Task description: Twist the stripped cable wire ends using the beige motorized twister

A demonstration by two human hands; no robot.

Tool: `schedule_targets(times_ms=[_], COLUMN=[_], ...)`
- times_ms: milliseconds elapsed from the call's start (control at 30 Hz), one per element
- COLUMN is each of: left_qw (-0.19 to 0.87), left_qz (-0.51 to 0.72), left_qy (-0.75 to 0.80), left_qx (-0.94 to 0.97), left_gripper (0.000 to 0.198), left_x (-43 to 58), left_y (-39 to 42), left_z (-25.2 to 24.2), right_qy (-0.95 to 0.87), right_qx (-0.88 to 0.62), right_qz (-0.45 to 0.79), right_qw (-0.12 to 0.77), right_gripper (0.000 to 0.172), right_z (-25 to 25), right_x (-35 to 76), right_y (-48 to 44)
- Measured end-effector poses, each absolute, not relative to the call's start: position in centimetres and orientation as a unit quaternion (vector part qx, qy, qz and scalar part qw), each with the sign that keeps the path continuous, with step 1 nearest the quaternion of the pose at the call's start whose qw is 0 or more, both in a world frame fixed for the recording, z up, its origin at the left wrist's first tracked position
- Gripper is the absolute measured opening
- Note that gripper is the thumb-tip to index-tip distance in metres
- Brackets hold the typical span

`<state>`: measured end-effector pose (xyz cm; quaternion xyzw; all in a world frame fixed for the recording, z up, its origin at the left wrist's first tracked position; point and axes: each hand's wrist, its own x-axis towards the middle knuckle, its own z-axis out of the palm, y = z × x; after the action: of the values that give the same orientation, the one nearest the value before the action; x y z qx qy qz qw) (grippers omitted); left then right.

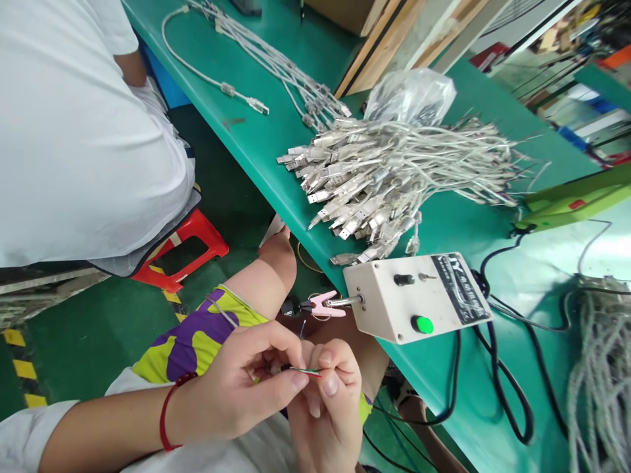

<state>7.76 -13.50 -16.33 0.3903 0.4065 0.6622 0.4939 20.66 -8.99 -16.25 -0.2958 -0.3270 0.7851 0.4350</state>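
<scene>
My left hand [246, 381], with a red cord round its wrist, pinches the end of a cable whose thin coloured wires [308, 372] stick out, with red and green visible. My right hand [328, 401] closes thumb and finger on the tips of these wires. A grey stretch of cable [223, 311] shows above my left hand, over the lap. Just beyond the hands, a pink clip [326, 304] sits on the metal shaft of a white box [394, 295] with a green button. Its black label carries the letters JY.
On the green table [256, 151] lies a big pile of USB cables [374, 177], a clear plastic bag [411, 95] behind it. More cables [601, 374] lie at right, near black cords and a green holder [576, 197]. A person in white [83, 144] sits on a red stool [185, 249].
</scene>
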Motion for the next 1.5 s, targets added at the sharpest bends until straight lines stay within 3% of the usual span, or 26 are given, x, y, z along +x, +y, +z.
schedule_targets(times_ms=[267, 633, 1233, 1500], left_qw=[0.549, 0.704, 0.731, 0.718], left_qz=[0.649, 0.600, 0.592, 0.597], left_qy=[0.385, 0.315, 0.277, 0.305], left_qx=[0.358, 0.216, 0.195, 0.186], left_gripper=[0.028, 0.042, 0.040, 0.040], left_x=[7.9, 7.1, 7.3, 7.1], left_y=[-14.2, -14.5, -14.1, -14.4], left_z=[-16.9, -16.5, -16.6, -17.3], right_qy=[-0.313, -0.394, -0.321, -0.313], right_qx=[-0.252, -0.200, -0.229, -0.214], right_qz=[0.801, 0.789, 0.802, 0.788], right_qw=[0.443, 0.427, 0.449, 0.485], right_gripper=[0.022, 0.009, 0.017, 0.007], right_z=[-16.0, -16.9, -16.9, -17.0], right_x=[20.5, 20.5, 20.3, 20.0], right_y=[-9.2, -8.1, -8.4, -7.7])
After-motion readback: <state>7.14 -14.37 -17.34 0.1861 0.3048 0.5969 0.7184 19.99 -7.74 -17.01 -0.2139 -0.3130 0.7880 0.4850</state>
